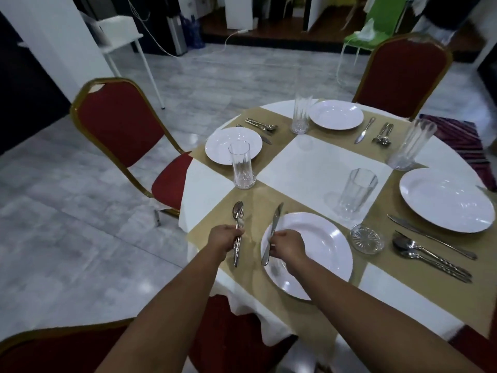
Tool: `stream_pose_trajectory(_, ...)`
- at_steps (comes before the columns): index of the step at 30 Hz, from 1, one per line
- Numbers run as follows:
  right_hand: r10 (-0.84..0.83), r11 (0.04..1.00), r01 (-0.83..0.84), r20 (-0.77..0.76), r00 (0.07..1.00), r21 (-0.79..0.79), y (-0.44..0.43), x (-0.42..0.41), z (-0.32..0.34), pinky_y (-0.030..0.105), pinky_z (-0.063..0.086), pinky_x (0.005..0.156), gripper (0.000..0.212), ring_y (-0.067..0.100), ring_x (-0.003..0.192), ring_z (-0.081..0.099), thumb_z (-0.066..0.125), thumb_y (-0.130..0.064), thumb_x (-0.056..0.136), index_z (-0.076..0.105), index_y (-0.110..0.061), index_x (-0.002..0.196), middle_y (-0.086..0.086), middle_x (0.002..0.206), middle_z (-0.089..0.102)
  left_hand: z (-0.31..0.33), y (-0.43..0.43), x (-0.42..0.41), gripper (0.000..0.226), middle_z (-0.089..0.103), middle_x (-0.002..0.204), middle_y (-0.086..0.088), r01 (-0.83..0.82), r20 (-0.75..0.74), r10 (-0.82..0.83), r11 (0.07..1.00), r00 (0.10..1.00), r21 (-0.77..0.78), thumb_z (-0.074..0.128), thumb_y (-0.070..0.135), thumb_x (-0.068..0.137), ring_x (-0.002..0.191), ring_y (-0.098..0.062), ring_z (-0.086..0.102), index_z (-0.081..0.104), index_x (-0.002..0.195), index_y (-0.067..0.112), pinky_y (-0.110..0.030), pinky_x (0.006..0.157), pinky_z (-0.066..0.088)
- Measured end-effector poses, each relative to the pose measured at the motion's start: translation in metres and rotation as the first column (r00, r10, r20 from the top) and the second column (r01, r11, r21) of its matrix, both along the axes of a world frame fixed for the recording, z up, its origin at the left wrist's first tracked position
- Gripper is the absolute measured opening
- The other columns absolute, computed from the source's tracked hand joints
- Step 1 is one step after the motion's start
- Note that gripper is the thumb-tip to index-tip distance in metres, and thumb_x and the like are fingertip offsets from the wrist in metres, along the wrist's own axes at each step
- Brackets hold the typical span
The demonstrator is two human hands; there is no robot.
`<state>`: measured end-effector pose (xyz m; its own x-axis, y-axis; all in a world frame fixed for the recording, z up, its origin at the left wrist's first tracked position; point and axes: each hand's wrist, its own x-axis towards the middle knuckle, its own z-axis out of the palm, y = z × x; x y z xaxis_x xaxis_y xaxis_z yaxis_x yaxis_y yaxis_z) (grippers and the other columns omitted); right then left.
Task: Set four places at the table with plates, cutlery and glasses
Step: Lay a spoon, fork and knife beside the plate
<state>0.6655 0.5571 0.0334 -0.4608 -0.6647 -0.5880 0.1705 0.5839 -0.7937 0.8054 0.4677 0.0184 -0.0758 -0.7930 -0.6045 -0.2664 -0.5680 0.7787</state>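
Observation:
My left hand [225, 238] grips a spoon and fork held together [238, 216] over the tan placemat [215, 219], left of the near white plate [322, 251]. My right hand [287, 244] grips a table knife [275, 219] above that plate's left rim. A tall clear glass [356, 195] stands beyond this plate. Three other places each have a white plate, at the left [217, 146], the far side [336, 114] and the right [446, 200]. Each of them has cutlery and a glass beside it.
A small glass dish [367, 238] sits right of the near plate. Red chairs with gold frames stand at the left [118, 125], far side [408, 74] and near edge [53, 354] of the round white-clothed table [322, 162]. A striped rug [462, 141] lies at the right.

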Motion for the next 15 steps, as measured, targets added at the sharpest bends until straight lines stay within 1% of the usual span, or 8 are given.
stream_pose_trajectory(2, 0.026, 1.000, -0.026, -0.061, 0.998, -0.006, -0.010, 0.019, -0.002, 0.047, 0.061, 0.078, 0.014, 0.033, 0.072, 0.074, 0.058, -0.004, 0.076, 0.069, 0.003, 0.069, 0.014, 0.072, 0.073, -0.006, -0.008, 0.011, 0.009, 0.055, 0.042, 0.004, 0.018, 0.047, -0.016, 0.999, 0.999, -0.031, 0.073, 0.003, 0.080, 0.037, -0.006, 0.050, 0.065, 0.077, 0.002, -0.014, 0.040, 0.040)
stream_pose_trajectory(4, 0.039, 0.999, -0.037, -0.130, 0.991, 0.013, -0.020, 0.037, -0.004, 0.046, 0.061, 0.076, 0.017, 0.031, 0.074, 0.073, 0.057, -0.007, 0.073, 0.073, -0.004, 0.075, 0.010, 0.073, 0.074, -0.013, -0.013, 0.021, 0.013, 0.062, 0.060, -0.004, 0.043, 0.105, -0.036, 0.997, 0.994, -0.067, 0.076, 0.004, 0.077, 0.054, -0.015, 0.055, 0.070, 0.088, -0.002, -0.022, 0.054, 0.047)
stream_pose_trajectory(6, 0.036, 0.999, -0.031, -0.174, 0.984, 0.036, -0.030, 0.052, -0.009, 0.043, 0.059, 0.082, 0.027, 0.031, 0.089, 0.072, 0.054, -0.008, 0.075, 0.073, -0.012, 0.094, 0.008, 0.090, 0.075, -0.019, -0.018, 0.029, 0.017, 0.067, 0.075, -0.011, 0.083, 0.160, -0.067, 0.992, 0.985, -0.094, 0.076, 0.005, 0.076, 0.067, -0.020, 0.058, 0.073, 0.092, 0.000, -0.030, 0.069, 0.050)
stream_pose_trajectory(7, 0.041, 0.998, -0.032, -0.197, 0.980, 0.052, -0.035, 0.059, -0.010, 0.040, 0.057, 0.087, 0.034, 0.031, 0.096, 0.070, 0.054, -0.008, 0.078, 0.070, -0.014, 0.106, 0.007, 0.101, 0.074, -0.022, -0.021, 0.033, 0.016, 0.069, 0.080, -0.013, 0.103, 0.189, -0.081, 0.989, 0.979, -0.108, 0.076, 0.006, 0.076, 0.071, -0.021, 0.059, 0.073, 0.091, 0.002, -0.029, 0.071, 0.049)
stream_pose_trajectory(9, 0.072, 0.995, -0.052, -0.263, 0.962, 0.082, -0.045, 0.072, -0.015, 0.031, 0.053, 0.085, 0.037, 0.029, 0.101, 0.067, 0.050, -0.006, 0.082, 0.068, -0.015, 0.113, 0.008, 0.110, 0.071, -0.028, -0.027, 0.038, 0.015, 0.070, 0.084, -0.012, 0.139, 0.233, -0.108, 0.983, 0.967, -0.121, 0.075, 0.008, 0.077, 0.076, -0.022, 0.061, 0.074, 0.091, 0.004, -0.028, 0.072, 0.049)
stream_pose_trajectory(12, 0.116, 0.987, -0.070, -0.337, 0.934, 0.147, -0.055, 0.083, -0.019, 0.021, 0.051, 0.059, 0.030, 0.027, 0.083, 0.063, 0.048, -0.007, 0.087, 0.066, -0.014, 0.110, 0.006, 0.106, 0.070, -0.033, -0.037, 0.043, 0.015, 0.073, 0.092, -0.013, 0.170, 0.268, -0.133, 0.978, 0.954, -0.120, 0.075, 0.011, 0.077, 0.082, -0.024, 0.064, 0.075, 0.091, 0.008, -0.031, 0.080, 0.051)
stream_pose_trajectory(14, 0.151, 0.979, -0.094, -0.340, 0.928, 0.180, -0.060, 0.085, -0.024, 0.012, 0.033, 0.032, 0.027, 0.018, 0.061, 0.051, 0.048, -0.005, 0.092, 0.063, -0.012, 0.113, 0.005, 0.098, 0.064, -0.036, -0.043, 0.045, 0.015, 0.073, 0.092, -0.010, 0.201, 0.279, -0.161, 0.972, 0.947, -0.120, 0.074, 0.013, 0.077, 0.086, -0.025, 0.066, 0.075, 0.092, 0.010, -0.030, 0.079, 0.050)
stream_pose_trajectory(15, 0.159, 0.976, -0.094, -0.348, 0.924, 0.198, -0.061, 0.085, -0.026, 0.012, 0.027, 0.028, 0.026, 0.015, 0.058, 0.047, 0.048, -0.005, 0.093, 0.062, -0.011, 0.113, 0.006, 0.098, 0.064, -0.037, -0.044, 0.045, 0.016, 0.072, 0.091, -0.008, 0.213, 0.281, -0.172, 0.969, 0.944, -0.123, 0.074, 0.014, 0.078, 0.087, -0.024, 0.066, 0.075, 0.094, 0.010, -0.028, 0.077, 0.049)
